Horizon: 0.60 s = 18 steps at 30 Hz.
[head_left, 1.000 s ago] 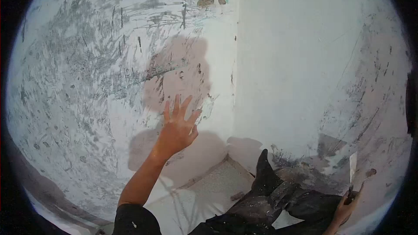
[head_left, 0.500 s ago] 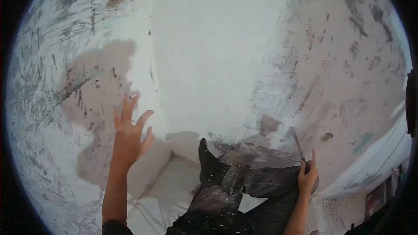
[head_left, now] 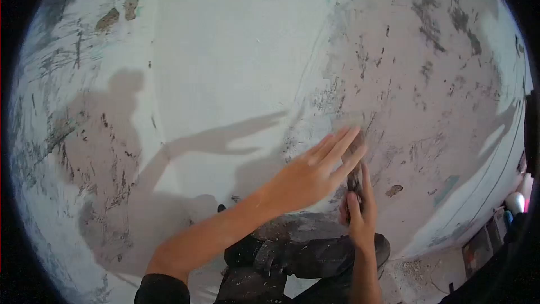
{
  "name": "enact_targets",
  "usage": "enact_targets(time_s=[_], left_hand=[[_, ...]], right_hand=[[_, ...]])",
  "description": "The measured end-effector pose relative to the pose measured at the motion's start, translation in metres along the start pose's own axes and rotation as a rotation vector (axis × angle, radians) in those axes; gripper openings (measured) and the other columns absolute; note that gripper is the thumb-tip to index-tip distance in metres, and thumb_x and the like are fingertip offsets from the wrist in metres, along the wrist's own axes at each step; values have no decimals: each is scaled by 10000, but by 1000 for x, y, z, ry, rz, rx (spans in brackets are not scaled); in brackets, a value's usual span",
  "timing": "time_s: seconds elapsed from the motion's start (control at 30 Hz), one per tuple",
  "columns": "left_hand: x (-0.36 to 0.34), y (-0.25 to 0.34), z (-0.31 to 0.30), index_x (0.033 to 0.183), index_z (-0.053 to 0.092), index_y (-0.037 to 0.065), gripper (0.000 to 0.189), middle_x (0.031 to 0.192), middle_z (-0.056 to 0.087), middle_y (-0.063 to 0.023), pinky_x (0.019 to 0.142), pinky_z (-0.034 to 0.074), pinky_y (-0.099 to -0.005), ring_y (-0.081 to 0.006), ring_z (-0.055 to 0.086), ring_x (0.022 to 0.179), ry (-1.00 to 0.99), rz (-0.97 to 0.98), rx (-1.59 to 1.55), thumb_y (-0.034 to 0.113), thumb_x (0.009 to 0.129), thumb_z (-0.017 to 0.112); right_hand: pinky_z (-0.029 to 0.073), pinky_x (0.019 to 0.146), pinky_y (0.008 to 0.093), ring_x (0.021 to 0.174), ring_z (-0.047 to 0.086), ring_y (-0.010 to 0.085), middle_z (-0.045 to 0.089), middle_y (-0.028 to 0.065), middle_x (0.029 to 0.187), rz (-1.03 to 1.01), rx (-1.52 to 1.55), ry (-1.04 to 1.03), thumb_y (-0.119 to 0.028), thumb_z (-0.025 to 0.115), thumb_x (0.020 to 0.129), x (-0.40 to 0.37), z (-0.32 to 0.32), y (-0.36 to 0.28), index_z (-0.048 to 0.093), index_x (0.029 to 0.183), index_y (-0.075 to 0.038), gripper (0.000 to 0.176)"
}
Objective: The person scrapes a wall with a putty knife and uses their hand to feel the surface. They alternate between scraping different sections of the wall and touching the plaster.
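Observation:
My right hand (head_left: pixel 361 214) is wrapped around the dark handle of a putty knife (head_left: pixel 353 181), with the thumb and a finger laid along it. The blade points up toward the wall (head_left: pixel 236 67) and is partly hidden and blurred. My left hand (head_left: pixel 312 177) reaches across from the left, fingers stretched out and slightly apart. Its fingertips overlap the putty knife near the blade. Behind both hands, the wall has a smooth pale strip in the middle and rough, scraped, stained patches on either side.
My bent legs in dark, speckled trousers (head_left: pixel 323 256) are low in front of the wall. Debris lies on the floor (head_left: pixel 419 276) at the lower right, beside some boxes or containers (head_left: pixel 484 250). Chipped hollows (head_left: pixel 108 19) mark the upper left wall.
My left hand has swung from the left side across to the putty knife. My right hand has risen from knee level with the knife. The view has shifted to the right.

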<state>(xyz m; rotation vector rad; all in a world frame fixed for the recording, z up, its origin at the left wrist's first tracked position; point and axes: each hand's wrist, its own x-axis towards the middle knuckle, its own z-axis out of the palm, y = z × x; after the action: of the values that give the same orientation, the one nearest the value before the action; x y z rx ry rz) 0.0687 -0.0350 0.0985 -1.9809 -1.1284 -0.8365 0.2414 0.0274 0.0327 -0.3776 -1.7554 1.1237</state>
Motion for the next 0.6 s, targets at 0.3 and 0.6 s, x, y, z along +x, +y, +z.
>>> enact_targets(time_s=[0.3,0.6], left_hand=[[103,-72,7,1426,468,80,589,1382,473,-302,804,598,-374,-401,534,1255,343,61,470,56,849,583],[126,-74,-1,1320,532,26,540,1395,452,-310,774,604,-397,-437,513,1259,234,-92,573,42,792,646]], right_hand=[[306,402,219,523,389,35,448,-18,760,-181,176,17,-122,445,1029,105,21,-61,280,1536,-74,536],[314,383,226,463,377,40,423,-34,621,-197,3,2,-105,443,1019,125,24,-84,307,1528,-95,527]])
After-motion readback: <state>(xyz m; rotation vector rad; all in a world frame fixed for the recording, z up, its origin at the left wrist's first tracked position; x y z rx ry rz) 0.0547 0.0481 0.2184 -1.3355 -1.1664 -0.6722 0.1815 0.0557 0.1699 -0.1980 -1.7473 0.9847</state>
